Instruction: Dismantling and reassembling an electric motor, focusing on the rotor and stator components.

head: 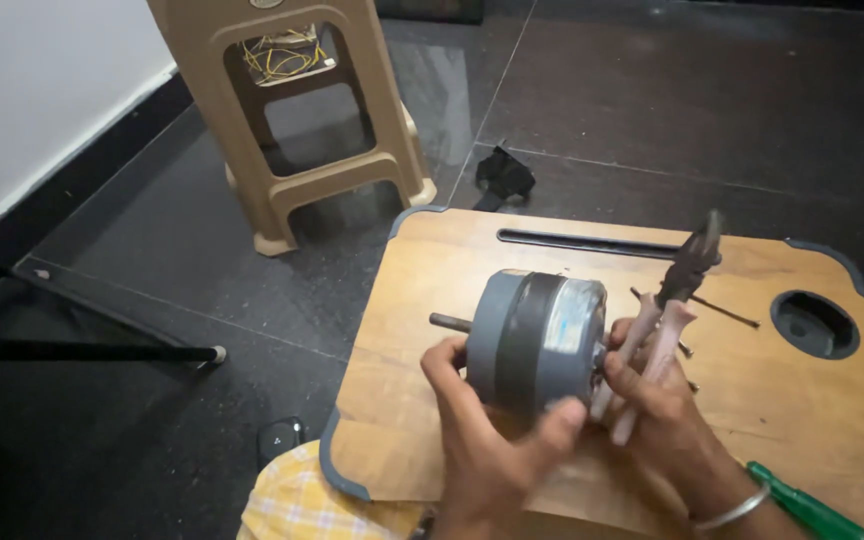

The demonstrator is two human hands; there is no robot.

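Motor (537, 340) in left grip (492, 440)

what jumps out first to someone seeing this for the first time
A grey motor lies on its side mid-way across the wooden lap table, gripped by the left hand. Right beside it the right hand holds pliers with pale handles, tips up. A beige plastic stool stands on the dark floor behind.
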